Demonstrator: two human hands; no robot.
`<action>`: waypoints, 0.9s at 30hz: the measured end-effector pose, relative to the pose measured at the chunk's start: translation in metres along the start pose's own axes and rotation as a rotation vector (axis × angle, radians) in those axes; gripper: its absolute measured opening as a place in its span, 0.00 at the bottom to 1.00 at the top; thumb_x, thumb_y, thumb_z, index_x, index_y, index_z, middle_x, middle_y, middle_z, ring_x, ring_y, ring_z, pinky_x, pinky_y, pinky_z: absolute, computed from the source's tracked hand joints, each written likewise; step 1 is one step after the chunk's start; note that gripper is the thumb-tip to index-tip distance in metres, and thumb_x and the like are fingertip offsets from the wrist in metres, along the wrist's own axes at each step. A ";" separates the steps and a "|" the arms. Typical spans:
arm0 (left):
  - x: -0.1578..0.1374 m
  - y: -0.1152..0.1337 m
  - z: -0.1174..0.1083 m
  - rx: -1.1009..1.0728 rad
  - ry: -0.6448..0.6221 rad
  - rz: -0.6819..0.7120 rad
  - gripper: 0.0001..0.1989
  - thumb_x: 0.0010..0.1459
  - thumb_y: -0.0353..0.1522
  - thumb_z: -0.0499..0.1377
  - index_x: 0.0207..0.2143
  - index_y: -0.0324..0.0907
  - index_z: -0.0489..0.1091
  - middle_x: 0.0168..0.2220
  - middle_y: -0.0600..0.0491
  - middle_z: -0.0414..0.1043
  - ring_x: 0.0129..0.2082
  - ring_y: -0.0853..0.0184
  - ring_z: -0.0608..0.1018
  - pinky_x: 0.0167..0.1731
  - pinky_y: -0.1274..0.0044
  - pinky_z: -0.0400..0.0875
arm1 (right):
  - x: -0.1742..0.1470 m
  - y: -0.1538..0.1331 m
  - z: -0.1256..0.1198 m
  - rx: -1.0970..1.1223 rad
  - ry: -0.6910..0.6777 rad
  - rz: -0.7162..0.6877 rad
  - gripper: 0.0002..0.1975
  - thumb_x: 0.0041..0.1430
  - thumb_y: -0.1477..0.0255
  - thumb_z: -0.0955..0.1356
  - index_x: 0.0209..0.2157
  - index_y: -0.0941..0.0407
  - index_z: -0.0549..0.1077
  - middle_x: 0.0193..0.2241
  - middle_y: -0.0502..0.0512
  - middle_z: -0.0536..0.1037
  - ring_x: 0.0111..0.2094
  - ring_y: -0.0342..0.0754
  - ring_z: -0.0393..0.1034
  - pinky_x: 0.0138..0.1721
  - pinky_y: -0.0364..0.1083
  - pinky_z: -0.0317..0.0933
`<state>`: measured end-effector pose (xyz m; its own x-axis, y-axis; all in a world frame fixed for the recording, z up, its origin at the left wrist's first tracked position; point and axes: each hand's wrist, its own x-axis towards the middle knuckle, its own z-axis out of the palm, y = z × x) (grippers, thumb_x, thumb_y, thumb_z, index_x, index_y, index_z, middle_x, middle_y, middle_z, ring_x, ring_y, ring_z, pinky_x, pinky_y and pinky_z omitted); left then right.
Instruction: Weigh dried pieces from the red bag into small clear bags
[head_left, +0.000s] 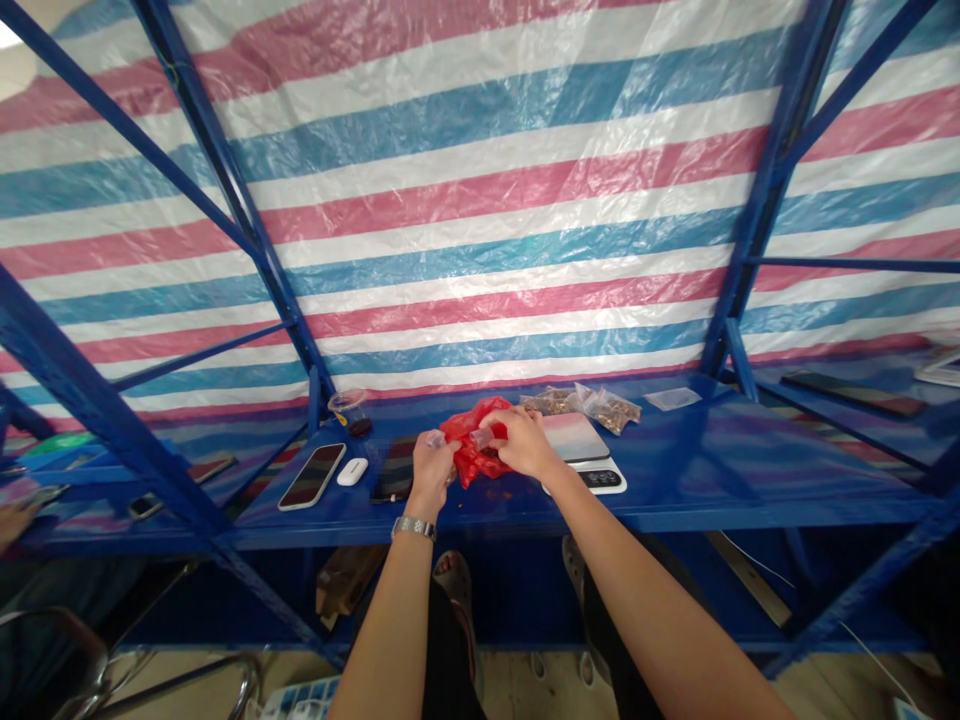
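A crumpled red plastic bag (474, 468) lies on the blue table between my hands. My right hand (526, 442) is closed at the bag, its fingers pinching a small clear plastic piece (481, 438) over the red plastic. On the other side, my left hand (432, 470) is closed too, with a bit of clear plastic (435, 439) showing at its fingertips. Too small to tell is what kind of thing either clear piece is. Right beside the bag stands a white digital scale (609, 478), partly behind my right hand.
Two clear bags of small brown pieces (611, 408) lie behind the scale, near a flat clear bag (673, 399). To the left are a phone (312, 477), a white earbud case (352, 472), a dark tablet-like device (393, 470) and a clear cup with dark liquid (360, 425). Blue posts (739, 270) flank the table.
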<state>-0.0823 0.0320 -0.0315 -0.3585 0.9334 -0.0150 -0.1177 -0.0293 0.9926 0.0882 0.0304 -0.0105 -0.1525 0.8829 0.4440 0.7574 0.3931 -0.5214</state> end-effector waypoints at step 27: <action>0.007 -0.003 -0.008 -0.259 -0.083 -0.050 0.24 0.32 0.25 0.66 0.37 0.43 0.66 0.24 0.61 0.71 0.19 0.70 0.75 0.24 0.79 0.65 | 0.015 0.032 0.027 0.564 -0.024 0.059 0.11 0.48 0.82 0.68 0.34 0.56 0.77 0.37 0.52 0.83 0.39 0.49 0.77 0.45 0.47 0.69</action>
<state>-0.0923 0.0359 -0.0359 -0.2700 0.9619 -0.0424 -0.3700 -0.0630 0.9269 0.0925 0.0635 -0.0402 -0.1398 0.9108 0.3885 0.3099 0.4129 -0.8564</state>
